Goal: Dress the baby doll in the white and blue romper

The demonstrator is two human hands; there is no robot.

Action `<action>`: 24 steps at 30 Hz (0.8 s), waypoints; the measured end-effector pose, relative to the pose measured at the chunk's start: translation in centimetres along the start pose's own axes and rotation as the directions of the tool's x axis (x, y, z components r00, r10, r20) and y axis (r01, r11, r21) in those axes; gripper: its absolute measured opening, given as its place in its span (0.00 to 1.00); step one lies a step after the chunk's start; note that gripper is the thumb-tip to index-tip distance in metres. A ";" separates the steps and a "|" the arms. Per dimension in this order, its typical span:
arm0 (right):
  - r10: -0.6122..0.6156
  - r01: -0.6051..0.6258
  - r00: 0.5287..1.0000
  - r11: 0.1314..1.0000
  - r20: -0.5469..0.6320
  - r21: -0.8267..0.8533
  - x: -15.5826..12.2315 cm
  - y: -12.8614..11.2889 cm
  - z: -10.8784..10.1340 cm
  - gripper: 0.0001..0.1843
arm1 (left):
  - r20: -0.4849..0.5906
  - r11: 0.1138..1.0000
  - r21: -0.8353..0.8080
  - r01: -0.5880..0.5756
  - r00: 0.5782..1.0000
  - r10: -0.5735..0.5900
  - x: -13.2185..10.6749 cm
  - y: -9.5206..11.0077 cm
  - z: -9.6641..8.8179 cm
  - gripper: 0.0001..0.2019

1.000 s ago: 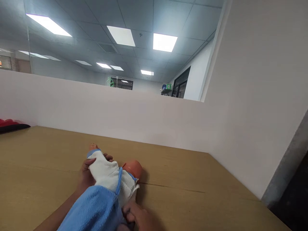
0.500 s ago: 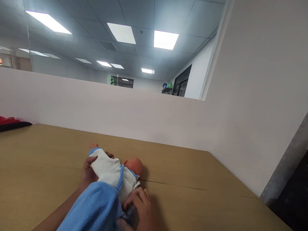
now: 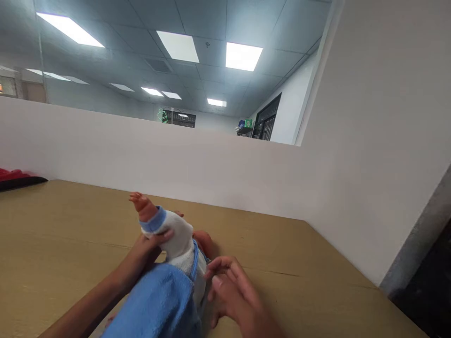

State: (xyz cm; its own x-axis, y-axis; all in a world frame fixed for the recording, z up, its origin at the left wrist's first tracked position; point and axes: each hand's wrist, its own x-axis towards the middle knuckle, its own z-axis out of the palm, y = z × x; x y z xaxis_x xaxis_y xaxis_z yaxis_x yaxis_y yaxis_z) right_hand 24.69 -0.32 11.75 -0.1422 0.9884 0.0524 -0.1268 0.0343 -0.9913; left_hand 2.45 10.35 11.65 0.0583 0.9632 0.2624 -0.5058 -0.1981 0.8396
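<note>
A baby doll (image 3: 178,237) in a white garment with blue trim lies on the tan table (image 3: 70,225), one arm raised and its small hand (image 3: 139,203) sticking out of the blue cuff. My left hand (image 3: 150,246) is closed round that sleeved arm. My right hand (image 3: 230,291) hovers just right of the doll's body, fingers spread and holding nothing. A blue towel-like cloth (image 3: 158,305) covers the doll's lower part at the bottom edge. The doll's head (image 3: 206,240) is mostly hidden behind the garment.
A low white partition (image 3: 176,164) runs along the table's far side and a white wall (image 3: 380,141) closes the right side. A red and black object (image 3: 16,178) lies at the far left edge. A dark gap (image 3: 426,286) shows beyond the table's right corner.
My left hand has lifted the doll's sleeved arm upward, and the doll's hand now pokes out of the cuff. My right hand came off the garment and opened.
</note>
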 end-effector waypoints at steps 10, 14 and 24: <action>0.191 -0.208 0.971 0.972 0.143 0.109 0.2 -2.6 -3.5 0.43 | 0.589 0.642 0.704 -0.304 0.755 -0.288 -5.1 4.6 3.1 0.43; 0.184 -0.187 0.980 0.982 0.070 0.040 0.0 -2.5 -6.2 0.57 | 0.488 0.635 0.724 -0.268 0.850 -0.198 -3.6 4.8 1.1 0.31; 0.104 -0.104 0.994 0.995 -0.045 -0.004 -1.6 0.2 -10.0 0.35 | 0.206 0.621 0.777 -0.106 0.974 -0.091 -1.4 -1.3 -4.9 0.21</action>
State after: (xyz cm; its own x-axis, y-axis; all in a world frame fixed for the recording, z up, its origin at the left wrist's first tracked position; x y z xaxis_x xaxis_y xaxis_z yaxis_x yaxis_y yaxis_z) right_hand 34.74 -0.45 10.26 -0.1099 0.9924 -0.0562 -0.1071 -0.0681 -0.9919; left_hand -1.18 10.18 7.88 0.2800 0.9190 0.2775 0.3483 -0.3666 0.8627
